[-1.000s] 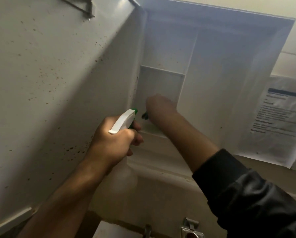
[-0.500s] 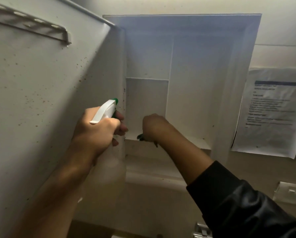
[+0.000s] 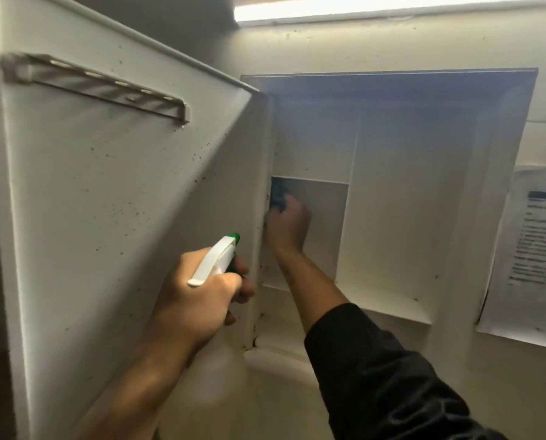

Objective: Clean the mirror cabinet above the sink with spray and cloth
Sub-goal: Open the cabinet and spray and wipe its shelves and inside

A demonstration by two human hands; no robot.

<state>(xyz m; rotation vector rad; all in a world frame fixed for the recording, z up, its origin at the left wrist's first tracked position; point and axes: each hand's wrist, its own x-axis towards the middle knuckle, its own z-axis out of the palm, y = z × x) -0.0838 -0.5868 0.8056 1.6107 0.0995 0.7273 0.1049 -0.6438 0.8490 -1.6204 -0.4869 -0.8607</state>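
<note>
The right hand [image 3: 289, 225] is reaching deep into the open white metal mirror cabinet [image 3: 401, 192] at the centre of the frame, and its fingers are clenching a dark green-blue cloth [image 3: 279, 195] against the left inner wall of the lower left compartment. The risk here is that the cloth is wiping only this corner, so the dirt could be staying on the hinge edge below. The forearm is also passing close over the front lip of the shelf, and it could be knocking against it.

The left hand [image 3: 198, 300] is grasping a white spray bottle with a green nozzle [image 3: 217, 262] at the lower centre, pointing up and right; a finger seems to be lying near the trigger, but this is hard to see, so an unwanted squirt is possible.

The cabinet is looking pale and empty inside. Its open white door [image 3: 106, 201], filling the left of the frame, is carrying many small brown specks and a metal rack [image 3: 97, 87].
</note>
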